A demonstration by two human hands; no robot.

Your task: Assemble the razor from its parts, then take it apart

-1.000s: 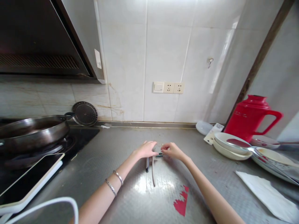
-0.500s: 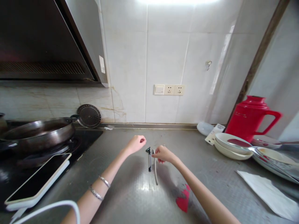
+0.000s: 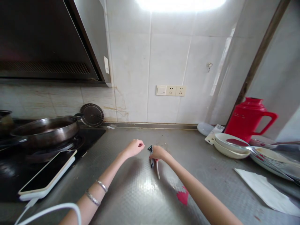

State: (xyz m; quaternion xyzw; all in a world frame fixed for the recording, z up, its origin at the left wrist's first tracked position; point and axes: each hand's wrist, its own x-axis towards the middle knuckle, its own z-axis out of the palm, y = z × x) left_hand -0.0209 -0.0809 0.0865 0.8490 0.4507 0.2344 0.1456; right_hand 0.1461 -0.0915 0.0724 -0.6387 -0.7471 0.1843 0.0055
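My left hand (image 3: 134,147) hovers above the counter, fingers curled closed, with nothing visible in it. Just to its right is a slim tool with a dark Y-shaped head and silver handle, seemingly a peeler (image 3: 152,163). My right hand (image 3: 158,152) has its fingertips closed around the middle of that handle, hiding part of it. Beneath the same hand a thin, slightly curved whitish strip (image 3: 158,173) lies on the counter; its upper end is hidden. Whether my right hand also touches the strip I cannot tell.
On the left, a phone (image 3: 49,173) with a white cable (image 3: 58,205) lies by the stove's pan (image 3: 50,129). To the right are stacked bowls (image 3: 231,153), a red thermos jug (image 3: 249,120) and a white paper (image 3: 264,190). A red patch (image 3: 182,197) marks the metal counter (image 3: 131,197).
My right hand has moved left from over the strip onto the peeler's handle. My left hand stays closed, nearly in place. The whole view has shifted slightly.
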